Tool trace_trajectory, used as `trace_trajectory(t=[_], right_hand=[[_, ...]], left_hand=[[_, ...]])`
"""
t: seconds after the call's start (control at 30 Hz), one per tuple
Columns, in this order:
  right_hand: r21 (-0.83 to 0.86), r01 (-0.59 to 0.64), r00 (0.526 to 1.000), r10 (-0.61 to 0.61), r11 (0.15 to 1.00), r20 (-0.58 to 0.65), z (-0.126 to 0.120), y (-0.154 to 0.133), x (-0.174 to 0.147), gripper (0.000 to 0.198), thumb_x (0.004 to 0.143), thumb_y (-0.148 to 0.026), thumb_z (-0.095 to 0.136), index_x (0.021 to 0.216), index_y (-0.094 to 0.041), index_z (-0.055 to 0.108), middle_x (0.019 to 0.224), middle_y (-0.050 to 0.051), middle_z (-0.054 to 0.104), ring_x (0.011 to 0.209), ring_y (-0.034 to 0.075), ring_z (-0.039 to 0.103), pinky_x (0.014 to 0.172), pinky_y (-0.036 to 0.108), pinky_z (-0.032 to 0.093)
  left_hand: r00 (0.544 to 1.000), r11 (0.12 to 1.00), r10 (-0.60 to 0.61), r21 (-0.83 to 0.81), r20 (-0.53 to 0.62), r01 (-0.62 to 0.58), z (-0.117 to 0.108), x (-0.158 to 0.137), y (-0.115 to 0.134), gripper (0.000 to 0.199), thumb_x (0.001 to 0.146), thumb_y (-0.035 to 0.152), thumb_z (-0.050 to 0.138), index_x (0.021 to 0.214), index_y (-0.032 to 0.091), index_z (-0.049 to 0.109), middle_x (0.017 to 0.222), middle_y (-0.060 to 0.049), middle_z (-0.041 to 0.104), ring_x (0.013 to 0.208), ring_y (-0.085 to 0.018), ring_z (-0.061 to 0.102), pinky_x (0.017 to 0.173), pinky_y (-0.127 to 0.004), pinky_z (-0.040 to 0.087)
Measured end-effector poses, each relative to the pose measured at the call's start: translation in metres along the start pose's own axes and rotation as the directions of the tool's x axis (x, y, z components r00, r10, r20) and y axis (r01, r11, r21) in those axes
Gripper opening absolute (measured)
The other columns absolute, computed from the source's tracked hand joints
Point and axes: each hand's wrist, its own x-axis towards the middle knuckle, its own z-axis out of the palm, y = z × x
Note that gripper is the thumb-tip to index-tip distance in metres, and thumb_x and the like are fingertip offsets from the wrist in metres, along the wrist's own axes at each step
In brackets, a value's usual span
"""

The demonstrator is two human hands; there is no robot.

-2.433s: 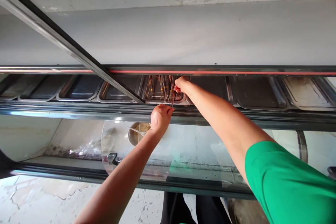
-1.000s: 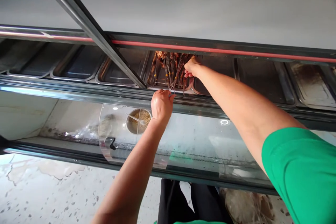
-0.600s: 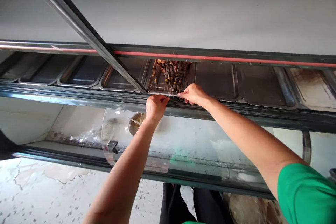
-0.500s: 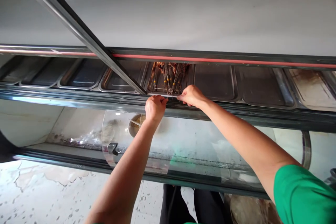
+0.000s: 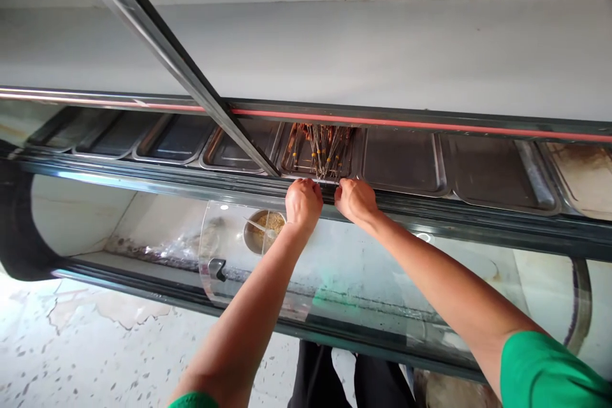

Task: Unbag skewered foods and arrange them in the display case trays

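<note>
A bunch of metal skewers [image 5: 327, 152] with yellow bands lies in a metal tray [image 5: 285, 157], handles toward me, with reddish-brown food at the far ends. My left hand [image 5: 304, 204] is closed, its thumb and finger pinched beside the skewer ends at the tray's front edge. Just to the right, my right hand [image 5: 356, 199] is also closed, fingertips curled at the same edge. Whether either hand grips a skewer or the tray rim is hidden by the fingers.
Other metal trays [image 5: 404, 159] line the display case on both sides. A slanted metal post [image 5: 186, 73] rises left of the skewers. Below the dark rail [image 5: 430, 220], behind curved glass [image 5: 363, 268], stands a bowl [image 5: 253, 241] of yellowish crumbs with a utensil.
My right hand has come down and lies lower, against the tray's front edge. Both hands' fingers are more curled. The whole view has shifted slightly.
</note>
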Motion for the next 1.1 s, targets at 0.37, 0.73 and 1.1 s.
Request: trace_trajectory(t=[0.37,0.73,1.1], right_hand=[[0.043,-0.123,0.991,0.12,0.991,0.057,0.0,-0.014,0.011,0.027,0.082,-0.021,0.046,0.094,-0.014,0.07,0.096,0.016,0.07,0.091,0.026,0.066,0.067,0.028,0.046],[0.224,-0.215,0.97,0.235,0.951,-0.065,0.077,0.048,-0.177,0.035,0.092,-0.04,0.037,0.078,-0.022,0.064,0.075,0.004,0.07,0.071,0.017,0.066,0.062,0.024,0.043],[0.427,-0.883,0.021,0.893,-0.194,0.449,0.275,0.067,-0.553,0.039,0.093,-0.029,0.038,0.077,-0.017,0.071,0.092,0.012,0.071,0.095,0.024,0.066,0.08,0.031,0.047]], left_hand=[[0.994,0.992,-0.108,0.07,-0.005,0.108,0.0,0.004,0.005,0.017,0.083,0.013,0.046,0.077,0.012,0.062,0.077,-0.012,0.063,0.07,-0.02,0.059,0.06,-0.03,0.04],[0.908,0.946,0.325,0.076,-0.263,-0.316,0.0,-0.06,-0.012,0.029,0.091,0.028,0.036,0.066,0.021,0.05,0.067,-0.007,0.055,0.074,-0.023,0.054,0.074,-0.036,0.042],[0.394,0.601,0.765,-0.345,0.509,-0.721,0.091,-0.294,0.001,0.051,0.086,0.035,0.037,0.137,0.026,0.039,0.124,-0.015,0.052,0.114,-0.034,0.052,0.087,-0.049,0.047]])
